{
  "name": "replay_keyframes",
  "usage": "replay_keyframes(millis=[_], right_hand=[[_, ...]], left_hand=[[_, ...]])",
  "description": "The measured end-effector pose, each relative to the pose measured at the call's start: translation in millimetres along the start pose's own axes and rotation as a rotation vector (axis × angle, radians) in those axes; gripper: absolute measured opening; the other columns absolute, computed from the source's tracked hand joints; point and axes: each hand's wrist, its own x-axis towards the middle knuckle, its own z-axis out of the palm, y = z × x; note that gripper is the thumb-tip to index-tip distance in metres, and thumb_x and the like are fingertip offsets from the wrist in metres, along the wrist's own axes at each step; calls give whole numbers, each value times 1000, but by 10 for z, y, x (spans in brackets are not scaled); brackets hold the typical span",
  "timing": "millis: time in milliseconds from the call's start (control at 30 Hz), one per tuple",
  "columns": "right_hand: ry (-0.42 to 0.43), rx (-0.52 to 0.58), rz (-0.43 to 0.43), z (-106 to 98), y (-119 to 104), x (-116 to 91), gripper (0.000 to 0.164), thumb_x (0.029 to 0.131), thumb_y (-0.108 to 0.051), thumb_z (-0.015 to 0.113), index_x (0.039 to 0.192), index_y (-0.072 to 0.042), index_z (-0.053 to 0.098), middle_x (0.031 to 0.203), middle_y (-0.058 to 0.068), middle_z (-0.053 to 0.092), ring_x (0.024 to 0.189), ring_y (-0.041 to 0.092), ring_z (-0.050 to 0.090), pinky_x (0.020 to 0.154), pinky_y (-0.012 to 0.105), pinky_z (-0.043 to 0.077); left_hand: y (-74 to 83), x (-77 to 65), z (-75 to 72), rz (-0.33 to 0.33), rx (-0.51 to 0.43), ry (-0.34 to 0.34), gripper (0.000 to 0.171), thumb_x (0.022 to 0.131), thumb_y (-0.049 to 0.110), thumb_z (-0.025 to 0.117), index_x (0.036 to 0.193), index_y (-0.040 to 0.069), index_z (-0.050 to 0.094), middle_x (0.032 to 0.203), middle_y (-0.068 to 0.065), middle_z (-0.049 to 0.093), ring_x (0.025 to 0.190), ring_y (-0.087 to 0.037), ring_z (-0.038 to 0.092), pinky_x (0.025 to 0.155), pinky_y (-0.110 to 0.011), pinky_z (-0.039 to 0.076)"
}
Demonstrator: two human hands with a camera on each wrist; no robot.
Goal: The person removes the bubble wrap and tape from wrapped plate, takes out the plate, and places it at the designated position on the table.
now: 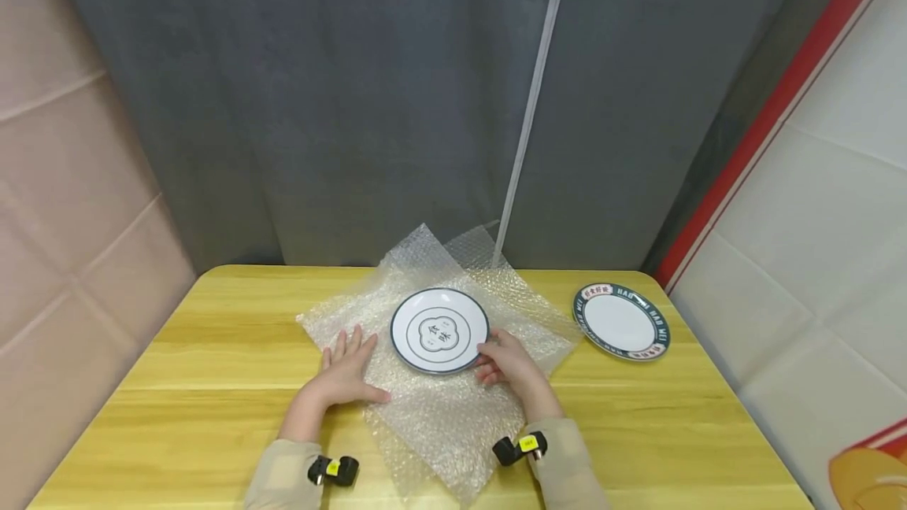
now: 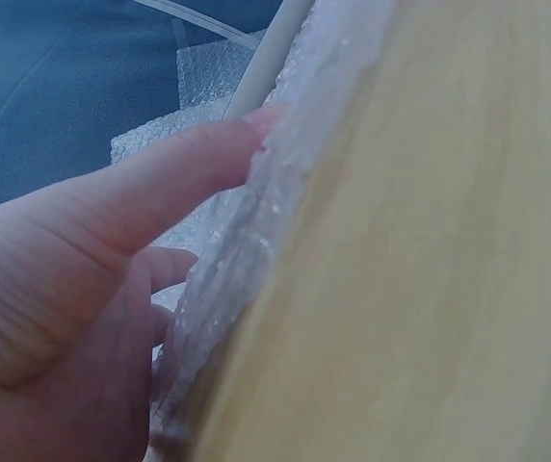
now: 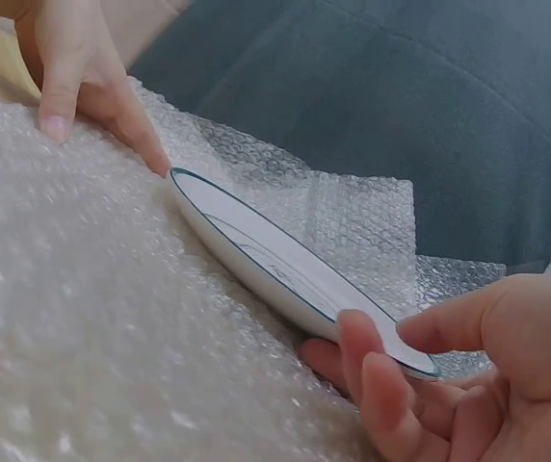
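Observation:
A white plate (image 1: 439, 330) with a dark green rim and a printed flower-shaped emblem lies over layered sheets of bubble wrap (image 1: 453, 415). My right hand (image 1: 512, 364) pinches its right edge, thumb on top and fingers below, as the right wrist view shows. On the wrap just left of the plate rests my left hand (image 1: 347, 375), fingers spread and straight. In the left wrist view the left thumb (image 2: 189, 159) lies along the edge of the bubble wrap (image 2: 256, 212). Part of the wrap is hidden under the plate.
A second plate (image 1: 620, 323), with a wide green patterned rim, lies at the right of the wooden table (image 1: 234, 337). Behind the table hangs a dark grey curtain (image 1: 319, 101). Light panels stand on both sides.

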Motion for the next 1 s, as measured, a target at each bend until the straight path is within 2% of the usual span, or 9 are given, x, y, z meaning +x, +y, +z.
replay_keyframes(millis=[333, 500, 767, 1000], right_hand=[[115, -48, 26, 84, -14, -6, 60, 91, 1, 49, 146, 5, 25, 72, 12, 63, 42, 7, 43, 36, 18, 37], [158, -26, 25, 113, -10, -4, 61, 88, 3, 49, 145, 5, 27, 66, 10, 61, 41, 5, 35, 35, 17, 32], [188, -3, -3, 125, -21, -6, 58, 86, 6, 49, 142, 7, 31, 62, 7, 58, 41, 5, 33, 35, 16, 30], [182, 36, -1, 108, -46, -15, 58, 85, 7, 48, 140, 8, 32, 59, 6, 56, 41, 5, 29, 36, 17, 27]], left_hand=[[8, -10, -9, 0, 0, 5, 117, 63, 52, 83, 150, 0, 25, 154, -28, -4, 138, -46, -16, 103, -65, -13], [18, -13, -15, 0, -5, 7, 117, 63, 52, 83, 150, 0, 25, 154, -28, -4, 138, -46, -16, 104, -65, -12], [4, -1, -8, -1, 0, 0, 116, 63, 53, 82, 150, 0, 25, 155, -27, -5, 138, -46, -16, 104, -65, -13], [-5, -5, -8, -2, -5, 1, 116, 63, 53, 82, 150, 0, 25, 154, -27, -5, 138, -46, -17, 104, -65, -13]])
